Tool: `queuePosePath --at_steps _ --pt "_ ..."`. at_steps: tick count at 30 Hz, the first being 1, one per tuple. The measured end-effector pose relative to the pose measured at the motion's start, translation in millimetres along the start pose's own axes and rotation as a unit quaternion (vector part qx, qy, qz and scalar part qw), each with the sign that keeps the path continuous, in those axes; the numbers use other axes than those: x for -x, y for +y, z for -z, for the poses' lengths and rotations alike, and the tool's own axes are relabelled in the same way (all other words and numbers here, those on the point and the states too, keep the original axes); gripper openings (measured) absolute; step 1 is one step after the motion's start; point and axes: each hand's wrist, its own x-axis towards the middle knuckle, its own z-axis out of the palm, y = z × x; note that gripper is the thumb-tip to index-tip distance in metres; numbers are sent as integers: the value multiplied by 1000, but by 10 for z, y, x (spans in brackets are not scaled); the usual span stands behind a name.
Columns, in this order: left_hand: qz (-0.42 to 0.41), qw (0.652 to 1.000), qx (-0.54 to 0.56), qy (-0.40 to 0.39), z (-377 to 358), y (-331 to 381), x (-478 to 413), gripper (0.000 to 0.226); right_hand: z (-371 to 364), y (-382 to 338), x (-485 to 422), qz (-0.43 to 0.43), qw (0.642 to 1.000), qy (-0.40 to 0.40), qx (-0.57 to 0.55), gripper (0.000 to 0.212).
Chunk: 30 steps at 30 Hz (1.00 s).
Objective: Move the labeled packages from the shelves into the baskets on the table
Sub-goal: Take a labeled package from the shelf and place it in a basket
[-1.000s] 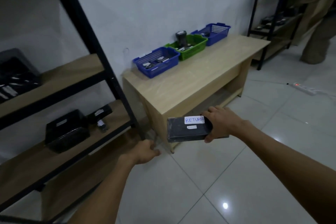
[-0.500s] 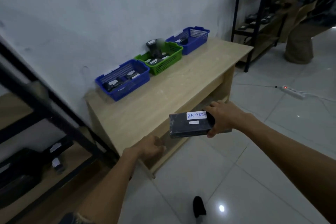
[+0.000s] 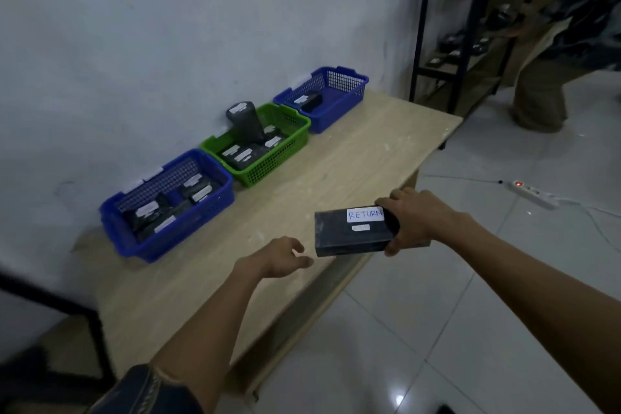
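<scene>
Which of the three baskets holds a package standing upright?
The middle, green basket: a package stands upright there. Those in the near blue basket and far blue basket lie flat.

Count three plastic mesh baskets: the near blue basket [image 3: 201, 222], the green basket [image 3: 268, 171] and the far blue basket [image 3: 336, 114]. You have one light wooden table [image 3: 353, 161] beneath them. One flat black package labelled RETURN [image 3: 349, 239] is outside the baskets. The far blue basket holds one black labelled package [image 3: 311, 100]; the contents of the others overlap and cannot be counted.
</scene>
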Motion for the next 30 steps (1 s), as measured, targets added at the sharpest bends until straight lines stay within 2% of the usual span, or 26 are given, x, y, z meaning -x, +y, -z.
queuePosePath --at_steps 12,15,20,23,26,30 --pt "66 997 25 36 720 743 -1643 58 560 1544 -1916 85 996 -15 32 99" --pt "78 996 44 22 894 877 -1939 59 758 1840 -2330 96 995 -23 30 98" --pt "111 992 49 45 1309 895 -2629 59 992 2181 -3187 117 992 -21 47 97" --pt "100 991 61 67 1602 947 -3100 57 1122 2350 -3687 126 991 -5 48 93" --pt "98 989 85 76 1863 1039 -3470 55 1220 2471 -4121 135 990 -21 40 89" --pt "90 990 78 82 2256 1106 -3916 50 1363 2633 -4722 148 986 -18 75 96"
